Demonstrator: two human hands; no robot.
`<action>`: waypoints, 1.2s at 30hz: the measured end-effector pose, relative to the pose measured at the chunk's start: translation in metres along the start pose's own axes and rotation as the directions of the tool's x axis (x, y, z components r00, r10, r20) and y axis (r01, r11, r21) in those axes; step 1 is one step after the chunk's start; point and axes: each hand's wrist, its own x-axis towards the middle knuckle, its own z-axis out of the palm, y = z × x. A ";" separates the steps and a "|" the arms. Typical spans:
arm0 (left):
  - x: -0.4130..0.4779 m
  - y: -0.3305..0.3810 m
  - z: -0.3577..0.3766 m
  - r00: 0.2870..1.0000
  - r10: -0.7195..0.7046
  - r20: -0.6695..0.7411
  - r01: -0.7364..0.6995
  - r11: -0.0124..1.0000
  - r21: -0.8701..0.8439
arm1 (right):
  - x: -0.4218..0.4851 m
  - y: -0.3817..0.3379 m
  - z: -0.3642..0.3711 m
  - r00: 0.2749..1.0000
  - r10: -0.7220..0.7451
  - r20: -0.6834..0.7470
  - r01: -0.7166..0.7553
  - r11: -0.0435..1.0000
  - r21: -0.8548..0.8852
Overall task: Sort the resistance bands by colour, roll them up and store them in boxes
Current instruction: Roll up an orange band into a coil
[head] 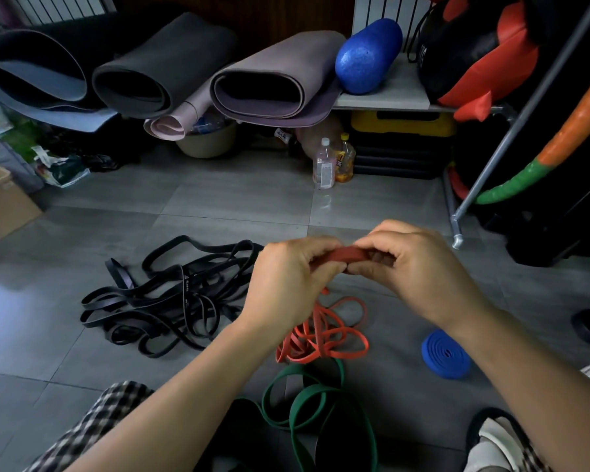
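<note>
Grey tiles bear black bands and a blue roll; left hand and right hand pinch red band.

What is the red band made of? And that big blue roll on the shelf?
The red band looks like rubber or latex: smooth, matte, bending floppily. The blue roll looks like foam: its surface is pebbly with a faint sheen.

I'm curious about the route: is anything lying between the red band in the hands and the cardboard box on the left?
Yes: the tangled black bands lie on the floor between the red band, held by the left hand and right hand, and the cardboard box.
</note>
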 end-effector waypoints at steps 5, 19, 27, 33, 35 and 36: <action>0.004 0.001 0.001 0.984 -0.172 0.040 0.171 0.872 -0.458 | 0.005 -0.003 -0.004 0.989 0.129 -0.076 -0.093 0.927 0.364; 0.012 0.031 -0.010 0.986 0.076 -0.147 -0.137 0.877 -0.461 | 0.017 -0.011 -0.029 0.971 0.143 -0.194 0.017 0.763 0.646; 0.016 0.021 -0.018 0.991 0.035 -0.132 -0.080 0.934 -0.348 | 0.013 -0.009 -0.035 0.977 0.098 -0.188 0.004 0.877 0.481; 0.009 0.048 -0.025 0.976 0.117 -0.184 -0.205 0.778 -0.593 | 0.015 -0.031 -0.048 0.984 0.075 -0.162 0.064 0.699 0.712; 0.009 0.044 -0.018 0.991 0.003 -0.132 -0.092 0.731 -0.676 | 0.015 -0.029 -0.042 0.986 0.093 -0.140 0.030 0.722 0.691; 0.009 0.040 -0.015 0.993 -0.038 -0.108 -0.048 0.719 -0.693 | 0.015 -0.028 -0.039 0.985 0.120 -0.128 0.003 0.717 0.697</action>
